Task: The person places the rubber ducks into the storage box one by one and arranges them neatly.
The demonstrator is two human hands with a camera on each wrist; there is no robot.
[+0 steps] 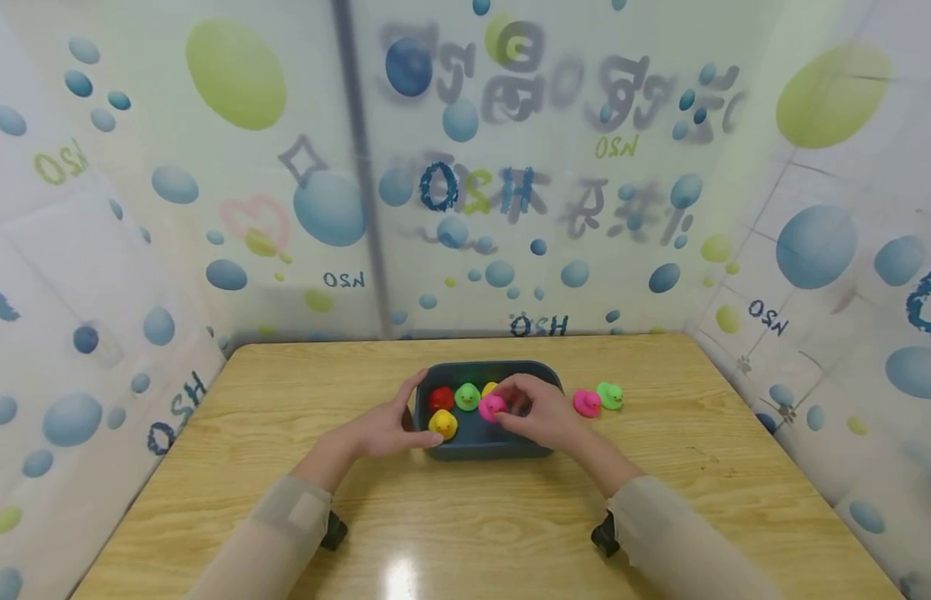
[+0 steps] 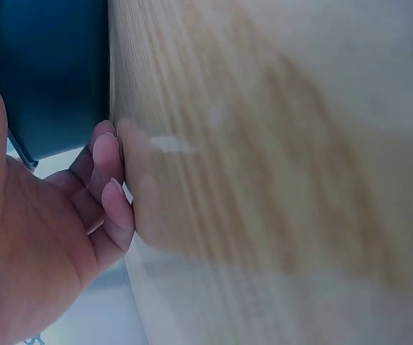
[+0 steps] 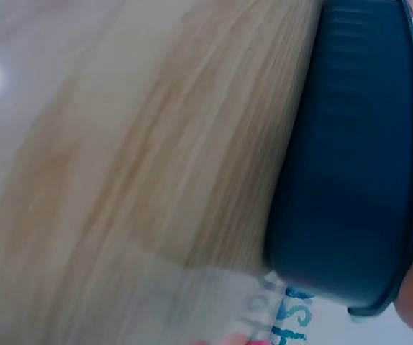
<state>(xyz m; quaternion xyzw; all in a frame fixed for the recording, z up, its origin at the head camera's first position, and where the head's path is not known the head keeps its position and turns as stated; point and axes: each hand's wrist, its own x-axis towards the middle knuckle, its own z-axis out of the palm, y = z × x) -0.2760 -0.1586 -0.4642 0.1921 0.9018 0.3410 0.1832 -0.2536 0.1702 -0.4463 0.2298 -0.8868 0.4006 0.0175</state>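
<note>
A dark blue plastic bin (image 1: 483,451) sits on the table with several rubber ducks in it: a red duck (image 1: 441,398), a green duck (image 1: 468,397), a yellow duck (image 1: 443,426) at the front left, and another yellow duck (image 1: 490,388) partly hidden by my right hand. Between thumb and fingers, my right hand (image 1: 543,410) pinches a pink duck (image 1: 492,407) over the bin's middle. My left hand (image 1: 382,428) holds the bin's left end, thumb at the front rim and index finger toward the back corner. In the left wrist view its other fingers (image 2: 107,157) curl close to the tabletop.
Right of the bin, a second pink duck (image 1: 586,403) and a second green duck (image 1: 611,395) stand side by side on the wooden table (image 1: 465,525). Patterned curtains (image 1: 465,283) with blue and green dots hang behind the table and along both sides.
</note>
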